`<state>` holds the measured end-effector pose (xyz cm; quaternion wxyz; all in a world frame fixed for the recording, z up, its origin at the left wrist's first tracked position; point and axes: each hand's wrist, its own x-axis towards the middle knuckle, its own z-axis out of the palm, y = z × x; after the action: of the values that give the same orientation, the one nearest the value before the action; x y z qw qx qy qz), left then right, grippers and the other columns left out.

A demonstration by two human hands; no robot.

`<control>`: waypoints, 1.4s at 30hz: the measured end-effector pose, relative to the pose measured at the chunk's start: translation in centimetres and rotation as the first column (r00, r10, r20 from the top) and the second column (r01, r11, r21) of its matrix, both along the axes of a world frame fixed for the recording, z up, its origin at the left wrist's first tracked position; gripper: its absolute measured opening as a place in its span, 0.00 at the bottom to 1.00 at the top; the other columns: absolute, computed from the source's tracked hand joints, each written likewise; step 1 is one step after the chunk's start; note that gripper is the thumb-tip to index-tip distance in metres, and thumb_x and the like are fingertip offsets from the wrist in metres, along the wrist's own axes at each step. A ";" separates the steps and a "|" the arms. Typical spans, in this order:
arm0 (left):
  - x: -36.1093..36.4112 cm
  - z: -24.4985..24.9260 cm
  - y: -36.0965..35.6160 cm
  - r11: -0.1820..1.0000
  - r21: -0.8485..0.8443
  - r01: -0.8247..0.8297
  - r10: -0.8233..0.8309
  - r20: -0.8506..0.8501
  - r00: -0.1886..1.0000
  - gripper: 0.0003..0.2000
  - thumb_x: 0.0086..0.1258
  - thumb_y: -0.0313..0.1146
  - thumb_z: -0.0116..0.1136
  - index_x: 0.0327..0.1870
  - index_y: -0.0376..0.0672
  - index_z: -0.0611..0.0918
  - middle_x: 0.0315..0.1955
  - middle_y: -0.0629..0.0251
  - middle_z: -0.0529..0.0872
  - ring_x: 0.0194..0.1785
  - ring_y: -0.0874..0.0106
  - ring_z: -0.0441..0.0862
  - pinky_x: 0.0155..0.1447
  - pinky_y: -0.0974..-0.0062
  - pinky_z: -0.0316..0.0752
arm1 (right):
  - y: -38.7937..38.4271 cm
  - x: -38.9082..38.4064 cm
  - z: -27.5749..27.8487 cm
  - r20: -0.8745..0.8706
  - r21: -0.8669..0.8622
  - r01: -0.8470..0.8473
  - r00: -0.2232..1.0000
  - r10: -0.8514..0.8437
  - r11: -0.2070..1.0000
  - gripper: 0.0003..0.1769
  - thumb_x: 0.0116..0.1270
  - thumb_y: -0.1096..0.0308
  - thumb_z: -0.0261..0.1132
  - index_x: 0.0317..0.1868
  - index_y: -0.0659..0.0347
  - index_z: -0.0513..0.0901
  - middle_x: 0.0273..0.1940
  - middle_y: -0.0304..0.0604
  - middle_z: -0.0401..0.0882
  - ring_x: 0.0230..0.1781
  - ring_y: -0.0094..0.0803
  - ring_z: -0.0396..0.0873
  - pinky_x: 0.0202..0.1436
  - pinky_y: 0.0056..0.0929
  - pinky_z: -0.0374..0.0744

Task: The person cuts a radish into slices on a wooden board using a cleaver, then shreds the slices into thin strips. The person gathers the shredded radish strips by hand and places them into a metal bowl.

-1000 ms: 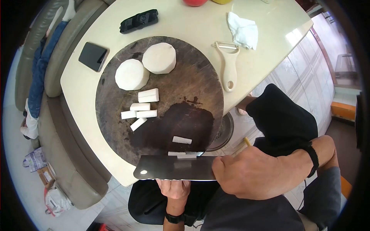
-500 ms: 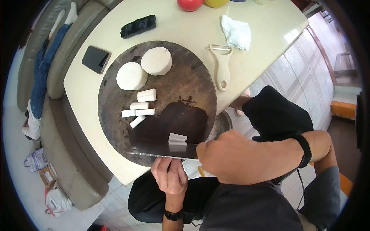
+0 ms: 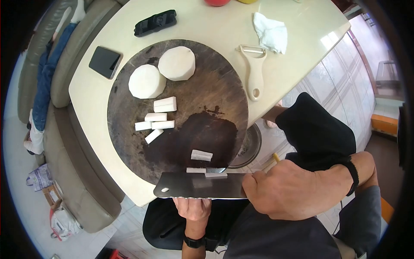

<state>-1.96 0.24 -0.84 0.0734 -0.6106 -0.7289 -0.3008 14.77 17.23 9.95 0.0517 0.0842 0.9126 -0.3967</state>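
My right hand (image 3: 280, 190) is closed around the handle of a cleaver (image 3: 181, 185). Its broad blade lies nearly flat to my view across the near edge of the round wooden chopping board (image 3: 215, 86). One thin white stick (image 3: 216, 175) rests against the blade's upper edge, and another white stick (image 3: 196, 170) lies beside it. Just beyond is a pair of cut white sticks (image 3: 202, 155). My left hand (image 3: 194, 209) is at the board's near edge, its fingertips hidden behind the blade. Farther back on the board lie several white sticks (image 3: 156, 117) and two thick white vegetable rounds (image 3: 147, 81), (image 3: 177, 63).
A peeler (image 3: 255, 73) and a crumpled white tissue (image 3: 271, 32) lie right of the board. A phone (image 3: 105, 62) and a black case-like object (image 3: 155, 23) are at the left and back. Below the table's right edge stands a metal basin (image 3: 252, 149). Another person's legs (image 3: 54, 69) rest on the sofa.
The cleaver has come nearer to me and turned so its blade face shows. Two thin white sticks now show at its upper edge. My left fingers have gone behind the blade.
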 end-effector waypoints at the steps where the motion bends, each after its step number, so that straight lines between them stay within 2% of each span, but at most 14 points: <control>1: -0.1 0.0 -0.1 1.000 -0.003 0.010 -0.010 0.001 1.000 0.08 0.61 0.23 0.62 0.41 0.33 0.84 0.43 0.49 0.85 0.48 0.48 0.82 0.57 0.49 0.73 | 0.0 -0.1 0.1 0.025 0.015 -0.009 1.000 0.009 1.000 0.09 0.48 0.75 0.64 0.24 0.76 0.75 0.20 0.53 0.74 0.22 0.43 0.81 0.20 0.35 0.77; 6: -0.1 0.1 -0.1 1.000 -0.019 0.012 -0.012 0.036 0.999 0.09 0.60 0.23 0.62 0.41 0.33 0.84 0.44 0.49 0.84 0.49 0.48 0.82 0.57 0.49 0.73 | -0.1 -1.0 -0.3 0.017 -0.041 0.000 1.000 0.000 0.999 0.07 0.49 0.75 0.64 0.26 0.73 0.78 0.25 0.53 0.76 0.26 0.44 0.82 0.22 0.35 0.78; 8: 0.0 0.1 0.0 0.999 -0.033 -0.014 0.014 0.025 1.000 0.08 0.60 0.22 0.60 0.41 0.33 0.84 0.44 0.48 0.84 0.49 0.46 0.81 0.57 0.49 0.73 | -0.2 -1.5 -0.8 -0.053 -0.009 -0.025 0.998 0.024 1.000 0.13 0.47 0.75 0.63 0.30 0.77 0.72 0.20 0.51 0.75 0.18 0.39 0.80 0.16 0.32 0.74; 11: -0.2 0.0 -0.1 1.000 -0.013 0.010 -0.009 0.063 0.998 0.09 0.60 0.21 0.59 0.41 0.32 0.84 0.43 0.48 0.83 0.48 0.45 0.81 0.56 0.48 0.73 | -0.8 -2.3 -1.1 -0.074 0.061 0.000 0.997 0.004 0.998 0.12 0.47 0.75 0.63 0.28 0.77 0.73 0.18 0.52 0.75 0.19 0.38 0.80 0.17 0.31 0.75; 18: -0.1 0.4 0.8 0.999 0.021 0.038 -0.040 0.076 0.996 0.08 0.57 0.19 0.60 0.38 0.31 0.83 0.39 0.51 0.82 0.42 0.46 0.79 0.52 0.49 0.73 | -1.6 -3.2 -2.3 -0.159 0.079 0.056 0.986 -0.043 0.995 0.10 0.46 0.75 0.65 0.25 0.75 0.75 0.20 0.52 0.76 0.19 0.40 0.81 0.19 0.32 0.76; 21: 0.2 0.3 0.9 0.999 0.029 0.045 -0.047 0.089 0.995 0.08 0.54 0.17 0.62 0.37 0.32 0.83 0.39 0.52 0.81 0.43 0.49 0.79 0.51 0.52 0.74 | -1.7 -3.3 -3.0 -0.185 -0.020 0.063 0.981 -0.066 0.998 0.08 0.47 0.75 0.65 0.25 0.73 0.77 0.22 0.53 0.77 0.22 0.44 0.82 0.22 0.34 0.78; 23: 0.2 0.2 0.7 0.998 0.053 0.015 -0.021 0.110 0.994 0.10 0.52 0.15 0.65 0.37 0.33 0.83 0.39 0.54 0.81 0.44 0.52 0.78 0.50 0.57 0.75 | -1.4 -3.1 -3.4 -0.298 -0.167 0.153 0.934 -0.198 0.974 0.07 0.48 0.75 0.65 0.26 0.71 0.78 0.24 0.54 0.78 0.25 0.46 0.83 0.24 0.37 0.79; 24: 0.3 0.3 0.9 0.998 0.055 0.015 -0.021 0.101 0.995 0.10 0.52 0.15 0.65 0.37 0.33 0.83 0.39 0.54 0.81 0.44 0.52 0.78 0.50 0.57 0.75 | -1.1 -3.0 -3.3 -0.307 -0.166 0.151 0.931 -0.197 0.974 0.07 0.48 0.75 0.65 0.26 0.71 0.78 0.24 0.54 0.78 0.25 0.46 0.83 0.24 0.37 0.79; 26: 0.6 0.2 1.4 0.996 0.093 0.004 -0.015 0.120 0.993 0.09 0.53 0.16 0.62 0.36 0.34 0.82 0.39 0.57 0.80 0.44 0.56 0.77 0.50 0.61 0.74 | -0.4 -2.5 -3.2 -0.163 -0.002 0.102 0.981 -0.101 0.995 0.08 0.47 0.75 0.66 0.26 0.72 0.77 0.23 0.55 0.78 0.24 0.47 0.82 0.23 0.38 0.78; 27: 0.7 0.2 1.5 0.995 0.100 0.007 -0.020 0.129 0.992 0.11 0.50 0.12 0.60 0.35 0.33 0.82 0.40 0.57 0.80 0.45 0.56 0.77 0.50 0.62 0.74 | -0.3 -2.2 -3.0 -0.164 -0.001 0.096 0.982 -0.095 0.995 0.08 0.47 0.75 0.66 0.26 0.72 0.77 0.23 0.55 0.78 0.24 0.47 0.82 0.23 0.38 0.78; 30: 0.6 0.2 1.3 0.995 0.100 -0.009 -0.001 0.095 0.995 0.11 0.50 0.12 0.60 0.36 0.34 0.82 0.40 0.57 0.80 0.45 0.55 0.78 0.51 0.62 0.74 | -0.2 -1.5 -1.9 -0.154 0.016 0.124 0.981 -0.120 0.992 0.04 0.47 0.74 0.66 0.25 0.66 0.81 0.25 0.51 0.81 0.26 0.46 0.82 0.26 0.38 0.78; 33: 0.4 -0.3 0.9 0.994 0.103 -0.019 0.010 0.091 0.996 0.13 0.50 0.12 0.59 0.37 0.34 0.83 0.40 0.57 0.81 0.44 0.54 0.78 0.52 0.60 0.74 | -0.1 -0.8 -1.3 -0.065 -0.011 0.079 0.995 -0.079 0.997 0.04 0.46 0.75 0.66 0.24 0.67 0.81 0.24 0.52 0.79 0.23 0.46 0.81 0.24 0.38 0.77; 35: 0.3 -0.3 1.0 0.994 0.111 -0.019 0.011 0.075 0.997 0.14 0.50 0.12 0.59 0.38 0.34 0.83 0.40 0.57 0.81 0.44 0.54 0.78 0.53 0.60 0.73 | -0.1 -0.3 -1.3 -0.121 -0.010 0.042 0.992 -0.043 0.999 0.12 0.46 0.77 0.64 0.30 0.76 0.74 0.18 0.56 0.76 0.19 0.49 0.80 0.21 0.41 0.76; 42: 0.4 0.1 0.9 0.997 0.072 -0.026 0.018 0.103 0.994 0.13 0.50 0.13 0.61 0.37 0.33 0.84 0.38 0.55 0.83 0.43 0.52 0.79 0.54 0.59 0.73 | -0.1 0.6 -1.3 -0.033 -0.027 -0.007 0.999 0.006 1.000 0.12 0.47 0.76 0.64 0.31 0.76 0.73 0.19 0.56 0.77 0.19 0.49 0.80 0.21 0.41 0.76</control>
<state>-1.61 1.11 -0.72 0.0614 -0.5832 -0.7269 -0.3574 15.36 17.09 8.68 0.0392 0.0740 0.9082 -0.4102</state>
